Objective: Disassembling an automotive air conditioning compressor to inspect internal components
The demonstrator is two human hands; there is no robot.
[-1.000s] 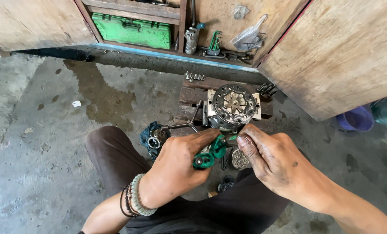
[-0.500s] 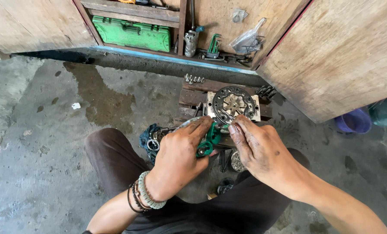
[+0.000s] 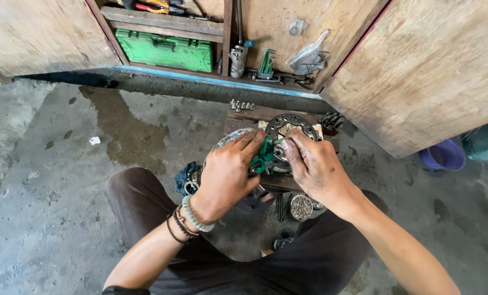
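Observation:
My left hand (image 3: 227,175) is closed around a green-handled tool (image 3: 264,155), probably pliers, whose tip is hidden under my fingers. It rests on a round toothed metal disc (image 3: 293,123) that lies on a wooden block (image 3: 249,114) in front of my knees. My right hand (image 3: 312,164) presses its curled fingertips on the disc's near edge, right beside the green handles. Both hands touch over the disc and cover its near half.
A row of small bolts (image 3: 241,105) stands on the block's far edge. A smaller round metal part (image 3: 301,207) lies on the floor below my right wrist. An open wooden cabinet holds a green tool case (image 3: 165,50) and hex keys (image 3: 266,63). A purple bucket (image 3: 443,154) is at right.
Both hands moved forward with the green tool, from above my lap onto the round disc. The right hand went from the tool's handles to the disc's edge.

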